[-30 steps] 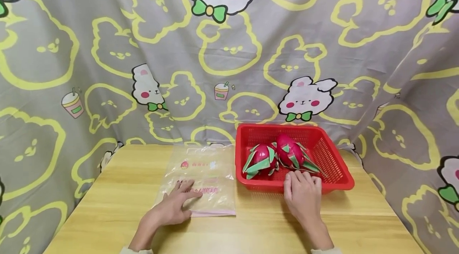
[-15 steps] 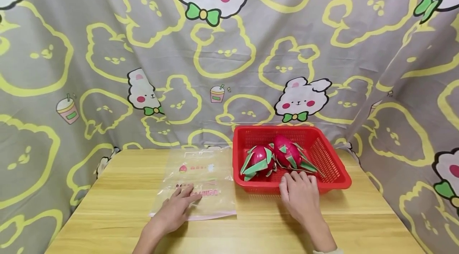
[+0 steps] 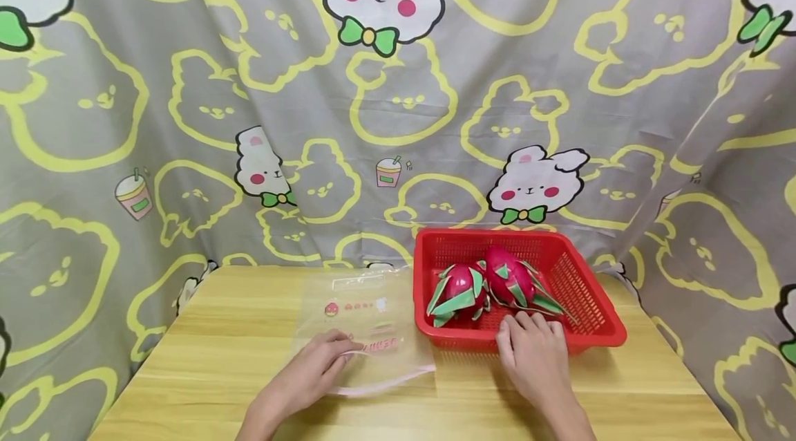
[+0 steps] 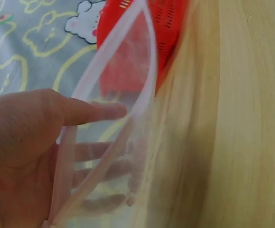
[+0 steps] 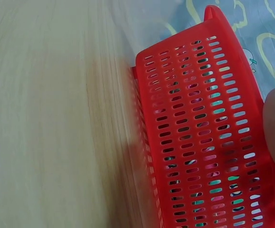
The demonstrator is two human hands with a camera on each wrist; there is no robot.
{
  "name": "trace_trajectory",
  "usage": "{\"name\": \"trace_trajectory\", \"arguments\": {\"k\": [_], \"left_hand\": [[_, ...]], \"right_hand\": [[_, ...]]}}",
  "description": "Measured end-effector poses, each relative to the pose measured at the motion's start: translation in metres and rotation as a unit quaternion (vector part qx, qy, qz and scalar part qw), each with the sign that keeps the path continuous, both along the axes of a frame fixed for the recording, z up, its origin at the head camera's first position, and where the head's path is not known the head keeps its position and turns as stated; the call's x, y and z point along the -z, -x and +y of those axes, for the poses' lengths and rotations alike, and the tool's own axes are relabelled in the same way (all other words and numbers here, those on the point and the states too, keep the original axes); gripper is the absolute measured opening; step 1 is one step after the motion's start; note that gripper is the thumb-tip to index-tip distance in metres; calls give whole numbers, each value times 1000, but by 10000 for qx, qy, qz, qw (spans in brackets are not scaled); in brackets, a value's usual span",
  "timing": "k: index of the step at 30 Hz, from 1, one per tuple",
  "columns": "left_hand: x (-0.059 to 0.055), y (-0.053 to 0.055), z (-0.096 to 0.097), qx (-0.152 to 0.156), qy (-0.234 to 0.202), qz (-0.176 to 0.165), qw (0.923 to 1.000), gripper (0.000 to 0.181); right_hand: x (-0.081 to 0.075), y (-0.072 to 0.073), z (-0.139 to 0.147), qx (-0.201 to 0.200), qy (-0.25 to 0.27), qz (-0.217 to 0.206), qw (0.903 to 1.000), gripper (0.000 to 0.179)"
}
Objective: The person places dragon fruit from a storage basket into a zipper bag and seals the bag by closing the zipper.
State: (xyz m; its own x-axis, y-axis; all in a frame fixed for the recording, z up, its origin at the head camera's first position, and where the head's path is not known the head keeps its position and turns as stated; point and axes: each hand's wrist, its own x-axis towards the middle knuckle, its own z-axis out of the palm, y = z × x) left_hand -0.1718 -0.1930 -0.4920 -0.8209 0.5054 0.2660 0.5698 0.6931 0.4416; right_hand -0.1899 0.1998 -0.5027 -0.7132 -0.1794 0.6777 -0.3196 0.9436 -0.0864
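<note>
Bag (image 3: pixel 370 323) gaping on the surface (image 3: pixel 469 392) beside the basket (image 3: pixel 587 342): probably light, limp, slippery and easily creased, hence best taken by its lip (image 3: pixel 404 379), which the left hand (image 3: pixel 314 365) pinches while the right hand (image 3: pixel 535 351) grips the basket.

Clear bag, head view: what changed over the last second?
The clear bag's near edge has lifted off the table and bows upward, its right corner shifted rightward toward the red basket. The left hand, earlier spread on the bag, is now at the raised edge; a firm pinch isn't clear. Unchanged: right hand gripping the basket's near rim, two dragon fruits inside.
</note>
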Motion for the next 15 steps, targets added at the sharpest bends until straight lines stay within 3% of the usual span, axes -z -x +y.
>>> {"name": "trace_trajectory", "arguments": {"k": [3,9,13,15], "left_hand": [[-6,0,-1,-194,-101,155,9996,24],[-22,-1,-20,-781,-414,44,9961,30],[-35,-2,-32,-1238,-692,185,9897,34],[-40,-2,-37,-1368,-1075,294,9843,29]], "right_hand": [[-1,2,1,-74,28,151,9999,30],[-1,3,2,-118,62,158,9998,30],[-1,3,2,-155,104,184,9997,30],[0,3,2,-154,119,197,9996,30]]}}
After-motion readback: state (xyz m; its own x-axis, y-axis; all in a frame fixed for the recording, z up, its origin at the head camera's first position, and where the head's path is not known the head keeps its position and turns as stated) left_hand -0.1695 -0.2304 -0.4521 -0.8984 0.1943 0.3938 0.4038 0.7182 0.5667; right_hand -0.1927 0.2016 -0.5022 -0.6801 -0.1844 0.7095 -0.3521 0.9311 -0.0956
